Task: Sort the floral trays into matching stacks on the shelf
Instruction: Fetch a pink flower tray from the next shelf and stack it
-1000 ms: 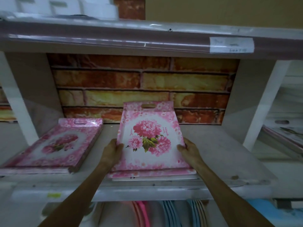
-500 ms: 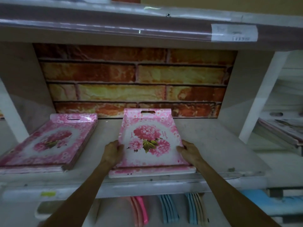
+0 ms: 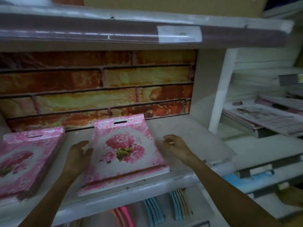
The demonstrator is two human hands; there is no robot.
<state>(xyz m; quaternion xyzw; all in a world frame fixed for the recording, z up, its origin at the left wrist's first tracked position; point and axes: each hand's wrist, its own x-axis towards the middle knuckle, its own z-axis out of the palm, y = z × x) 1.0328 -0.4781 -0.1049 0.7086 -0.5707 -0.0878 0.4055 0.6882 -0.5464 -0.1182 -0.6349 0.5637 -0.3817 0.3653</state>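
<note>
A small stack of pink floral trays (image 3: 123,149) lies flat in the middle of the shelf (image 3: 188,141), handle slot toward the brick-patterned back wall. A second, thicker stack of pink floral trays (image 3: 27,154) lies at the left. My left hand (image 3: 78,154) rests beside the middle stack's left edge, fingers loosely curled, touching or nearly touching it. My right hand (image 3: 175,145) hovers just off the stack's right edge with fingers apart, holding nothing.
A white upright (image 3: 221,89) bounds the shelf on the right; beyond it lie pale trays (image 3: 265,118) on a neighbouring shelf. The upper shelf edge (image 3: 131,31) carries a label. Pink and blue plastic items (image 3: 154,212) stand on the shelf below.
Both hands have come off the sides of the middle stack, the right hand moving clear to the right. The stack now lies flat on the shelf. The camera has swung right.
</note>
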